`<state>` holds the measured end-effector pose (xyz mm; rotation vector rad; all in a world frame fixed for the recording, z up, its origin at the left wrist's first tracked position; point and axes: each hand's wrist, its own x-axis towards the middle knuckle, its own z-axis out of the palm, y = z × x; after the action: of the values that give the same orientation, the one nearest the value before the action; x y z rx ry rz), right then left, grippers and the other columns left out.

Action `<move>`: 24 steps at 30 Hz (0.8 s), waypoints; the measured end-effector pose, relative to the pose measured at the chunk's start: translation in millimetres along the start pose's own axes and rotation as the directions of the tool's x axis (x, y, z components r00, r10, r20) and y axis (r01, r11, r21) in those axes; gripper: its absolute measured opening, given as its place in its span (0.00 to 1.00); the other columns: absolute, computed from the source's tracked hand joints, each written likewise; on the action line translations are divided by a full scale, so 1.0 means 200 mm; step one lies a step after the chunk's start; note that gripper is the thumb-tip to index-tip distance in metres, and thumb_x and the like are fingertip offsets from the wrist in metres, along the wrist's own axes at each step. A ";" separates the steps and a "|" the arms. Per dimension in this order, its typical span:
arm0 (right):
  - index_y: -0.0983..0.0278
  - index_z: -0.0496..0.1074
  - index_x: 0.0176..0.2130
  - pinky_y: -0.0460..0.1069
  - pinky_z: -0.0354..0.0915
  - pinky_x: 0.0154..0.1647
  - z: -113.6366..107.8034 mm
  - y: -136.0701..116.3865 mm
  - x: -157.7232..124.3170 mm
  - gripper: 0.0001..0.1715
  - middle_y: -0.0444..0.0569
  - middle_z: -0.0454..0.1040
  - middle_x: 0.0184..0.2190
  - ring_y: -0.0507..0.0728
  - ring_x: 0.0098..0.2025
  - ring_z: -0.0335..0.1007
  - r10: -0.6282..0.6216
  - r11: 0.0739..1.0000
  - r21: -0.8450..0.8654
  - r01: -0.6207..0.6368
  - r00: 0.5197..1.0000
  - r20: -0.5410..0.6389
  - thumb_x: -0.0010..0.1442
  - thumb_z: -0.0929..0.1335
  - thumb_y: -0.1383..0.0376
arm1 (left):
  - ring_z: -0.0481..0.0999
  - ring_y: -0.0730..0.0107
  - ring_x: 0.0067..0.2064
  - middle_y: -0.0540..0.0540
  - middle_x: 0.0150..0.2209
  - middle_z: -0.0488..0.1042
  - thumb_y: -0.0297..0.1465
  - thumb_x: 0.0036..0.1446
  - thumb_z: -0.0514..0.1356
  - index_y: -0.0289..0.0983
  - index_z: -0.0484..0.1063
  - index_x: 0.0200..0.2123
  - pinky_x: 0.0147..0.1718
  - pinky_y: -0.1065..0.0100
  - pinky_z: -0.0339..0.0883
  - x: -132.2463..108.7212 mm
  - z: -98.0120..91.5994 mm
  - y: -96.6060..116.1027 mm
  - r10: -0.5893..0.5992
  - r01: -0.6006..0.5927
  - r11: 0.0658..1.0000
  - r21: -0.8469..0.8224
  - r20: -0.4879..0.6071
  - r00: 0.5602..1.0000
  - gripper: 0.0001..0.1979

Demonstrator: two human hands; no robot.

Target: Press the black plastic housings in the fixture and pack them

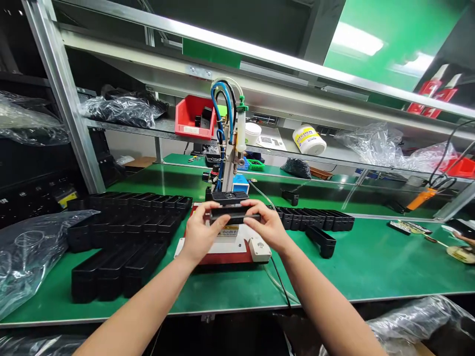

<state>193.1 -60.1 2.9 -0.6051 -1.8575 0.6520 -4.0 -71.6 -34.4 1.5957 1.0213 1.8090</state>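
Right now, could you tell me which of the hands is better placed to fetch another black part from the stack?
Probably the left hand: the big stack of black parts lies on its side, just beyond it. The right hand would have to cross over. Both grip the black bar.

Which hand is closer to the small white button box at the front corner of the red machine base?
Right. The right hand is just above the white button box, holding the black bar's end; the left hand grips the other end, farther left.

Black part's ends (234, 214) behind fingers (202, 210)
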 end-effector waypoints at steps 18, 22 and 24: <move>0.62 0.68 0.25 0.53 0.63 0.49 0.12 0.38 0.35 0.20 0.51 0.75 0.40 0.58 0.45 0.70 -0.119 0.991 -0.097 0.089 0.918 -0.378 0.65 0.61 0.56 | 0.73 0.64 0.45 0.43 0.41 0.76 0.37 0.61 0.51 0.36 0.75 0.40 0.47 0.63 0.65 0.37 0.17 -0.22 0.193 -0.167 0.974 0.152 -0.174 0.966 0.15; 0.62 0.71 0.31 0.52 0.63 0.49 0.14 0.39 0.35 0.17 0.50 0.75 0.39 0.57 0.45 0.70 -0.152 0.986 -0.125 0.107 0.889 -0.433 0.65 0.60 0.59 | 0.73 0.64 0.46 0.43 0.42 0.76 0.36 0.59 0.51 0.36 0.76 0.40 0.46 0.64 0.65 0.38 0.17 -0.22 0.183 -0.153 0.973 0.171 -0.176 0.967 0.16; 0.62 0.72 0.34 0.51 0.64 0.48 0.15 0.39 0.35 0.16 0.50 0.75 0.39 0.57 0.44 0.70 -0.156 0.985 -0.140 0.104 0.882 -0.445 0.66 0.59 0.60 | 0.73 0.63 0.46 0.44 0.42 0.76 0.35 0.59 0.50 0.36 0.75 0.41 0.46 0.64 0.65 0.38 0.17 -0.22 0.183 -0.148 0.970 0.192 -0.183 0.966 0.16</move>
<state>150.3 38.7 -13.2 -0.6375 -1.4809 0.2830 11.3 20.4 -23.5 1.6724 1.1984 2.0761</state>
